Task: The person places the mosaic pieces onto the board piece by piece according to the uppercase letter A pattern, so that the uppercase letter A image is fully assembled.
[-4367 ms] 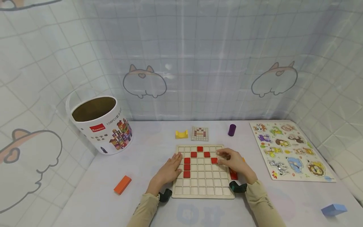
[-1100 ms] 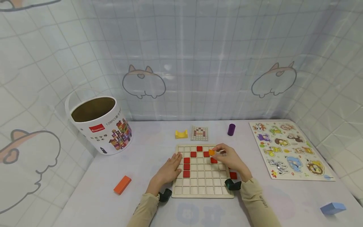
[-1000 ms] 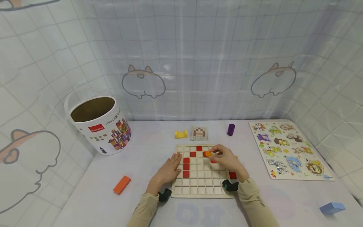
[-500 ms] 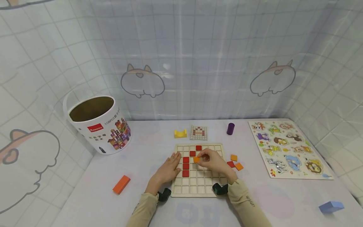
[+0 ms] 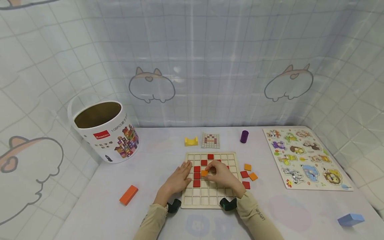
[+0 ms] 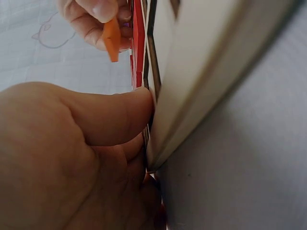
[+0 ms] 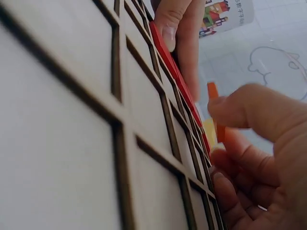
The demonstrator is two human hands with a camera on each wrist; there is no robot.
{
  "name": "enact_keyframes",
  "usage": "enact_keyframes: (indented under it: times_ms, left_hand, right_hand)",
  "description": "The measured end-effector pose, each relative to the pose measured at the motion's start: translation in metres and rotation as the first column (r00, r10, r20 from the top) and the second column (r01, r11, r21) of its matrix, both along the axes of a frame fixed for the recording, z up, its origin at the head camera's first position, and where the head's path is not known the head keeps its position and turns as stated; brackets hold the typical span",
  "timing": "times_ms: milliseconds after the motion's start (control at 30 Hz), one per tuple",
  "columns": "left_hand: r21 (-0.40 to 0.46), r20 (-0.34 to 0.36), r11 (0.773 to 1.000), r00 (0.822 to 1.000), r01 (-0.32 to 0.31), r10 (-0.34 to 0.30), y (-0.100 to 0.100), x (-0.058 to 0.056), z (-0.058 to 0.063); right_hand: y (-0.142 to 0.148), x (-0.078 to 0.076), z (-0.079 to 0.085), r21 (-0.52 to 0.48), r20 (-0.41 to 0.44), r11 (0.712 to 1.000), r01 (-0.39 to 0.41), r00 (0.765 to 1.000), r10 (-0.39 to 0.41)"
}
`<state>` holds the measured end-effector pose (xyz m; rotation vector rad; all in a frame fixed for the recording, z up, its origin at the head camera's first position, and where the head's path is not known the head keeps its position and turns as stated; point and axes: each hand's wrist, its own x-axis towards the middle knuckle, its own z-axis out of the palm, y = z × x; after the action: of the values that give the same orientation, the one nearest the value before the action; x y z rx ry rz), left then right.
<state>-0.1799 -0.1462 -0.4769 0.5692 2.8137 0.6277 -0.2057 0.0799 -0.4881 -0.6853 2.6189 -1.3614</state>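
My right hand (image 5: 221,174) pinches an orange square tile (image 5: 204,173) between thumb and fingers. It holds the tile over the left-centre of a wooden grid board (image 5: 213,201), beside the column of red tiles (image 5: 196,183). In the right wrist view the tile (image 7: 221,132) stands on edge, a little off the grid surface. My left hand (image 5: 177,179) lies with fingers extended along the board's left edge; its thumb (image 6: 122,117) touches the rim. More red tiles form a peak at the top of the grid; the right hand partly hides those on the right.
Loose orange tiles (image 5: 247,167) and red tiles (image 5: 246,185) lie right of the board. Behind it are a yellow block (image 5: 191,141), a patterned card (image 5: 210,140) and a purple cylinder (image 5: 244,136). A bucket (image 5: 105,140) stands left, an animal puzzle (image 5: 309,158) right.
My right hand, first at a red tile on the board's right side, now holds an orange tile and has carried it leftward across the grid. My left hand stays put.
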Motion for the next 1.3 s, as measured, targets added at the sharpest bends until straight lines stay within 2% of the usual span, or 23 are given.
enact_keyframes:
  times_ms: [333,567,1300]
  left_hand:
    - [0.01,-0.007,1.0,1.0,0.003,-0.003,0.0001,0.0002,-0.0008]
    - [0.008,-0.01,1.0,1.0,0.008,-0.007,-0.0015,-0.0006,-0.003]
    - [-0.001,-0.01,1.0,1.0,0.007,-0.007,-0.0011,-0.0007,-0.0032]
  right_hand:
    - [-0.0016,-0.0012,-0.0058,0.051,-0.045,0.999,0.006,0.999,-0.003]
    - [-0.0012,0.0004,-0.0059,0.041,-0.079,0.999,-0.018,0.997,0.021]
    - [0.0006,0.0007,-0.0066,0.03,-0.067,0.999,-0.033,0.997,0.035]
